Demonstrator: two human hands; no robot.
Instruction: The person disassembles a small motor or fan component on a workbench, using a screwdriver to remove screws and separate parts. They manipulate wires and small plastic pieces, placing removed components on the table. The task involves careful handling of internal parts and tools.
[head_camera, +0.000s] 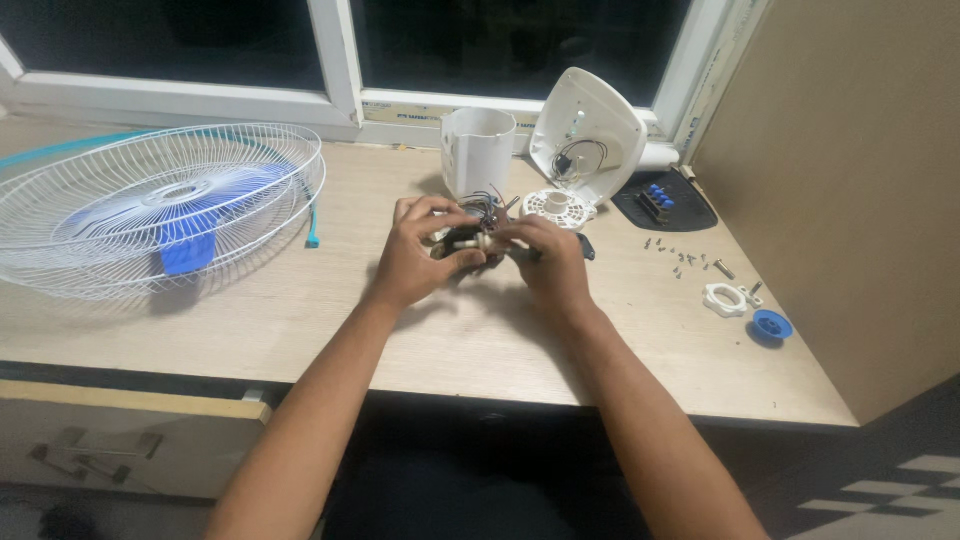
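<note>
My left hand (418, 258) and my right hand (548, 262) meet above the middle of the wooden table (300, 320). Together they grip a small dark fan motor (478, 243) with a pale shaft and coloured wires on top. Fingers cover most of it. Just behind the hands stand a white motor housing shell (478, 148) and an opened white fan base cover (590, 130) with wires inside, over a round white vented part (556, 206).
White wire fan guards (130, 215) with blue blades lie at the left. A black switch panel with blue buttons (664, 200), several loose screws (690, 260), a white ring nut (724, 299) and a blue cap (771, 326) lie at the right, near a brown wall panel (850, 200).
</note>
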